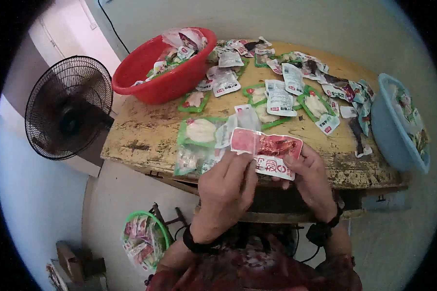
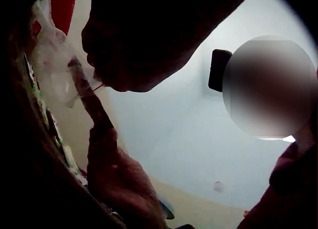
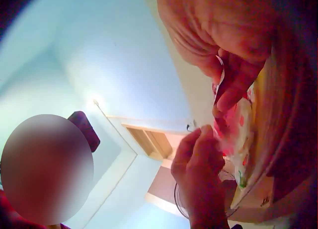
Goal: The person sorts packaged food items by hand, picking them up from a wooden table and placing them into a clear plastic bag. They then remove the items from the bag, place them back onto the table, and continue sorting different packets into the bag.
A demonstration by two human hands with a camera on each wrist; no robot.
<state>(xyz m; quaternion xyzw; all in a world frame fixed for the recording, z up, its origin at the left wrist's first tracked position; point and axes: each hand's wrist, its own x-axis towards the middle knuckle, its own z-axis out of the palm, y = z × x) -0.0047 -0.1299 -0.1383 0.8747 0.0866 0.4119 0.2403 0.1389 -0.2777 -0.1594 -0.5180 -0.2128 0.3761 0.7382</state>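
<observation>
A red and white printed food pouch (image 1: 275, 148) is held between both hands above the table's front edge. My right hand (image 1: 311, 179) pinches its right end, thumb on the printed face. My left hand (image 1: 228, 189) has its fingertips at the pouch's left end, where a clear plastic bag (image 1: 243, 139) covers part of it. In the left wrist view the clear bag (image 2: 59, 72) shows at the fingers. Below the hands lie a green-edged pack (image 1: 200, 131) with pale contents and another clear pack (image 1: 188, 159).
A red basin (image 1: 145, 87) of packs stands at the back left, and a blue basin (image 1: 391, 138) at the right. Several white pouches (image 1: 279, 99) and green-edged packs are scattered over the worn yellow table (image 1: 141, 128). A fan (image 1: 70, 109) and a green-rimmed basket (image 1: 166, 228) stand left.
</observation>
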